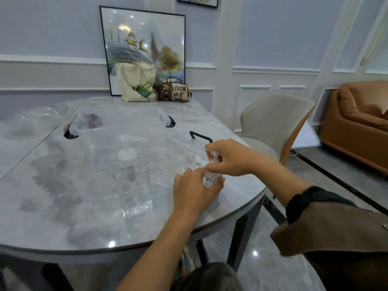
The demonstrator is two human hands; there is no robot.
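Note:
A small clear pump bottle (211, 179) stands near the right edge of the marble table (52, 217). My left hand (194, 191) wraps around its body from the left. My right hand (227, 157) grips the white pump head (214, 156) on top, fingers curled round its collar. To the left stands a larger clear square bottle (134, 185) with a white round cap. Another small clear bottle (189, 157) stands just behind my hands.
A clear plastic storage box (126, 139) with black latches sits mid-table, its lid with a black handle (200, 136) to the right. A canvas tote (137, 82), a small handbag (175, 91) and a framed picture (142, 49) stand at the far edge. A grey chair (275, 122) is at right.

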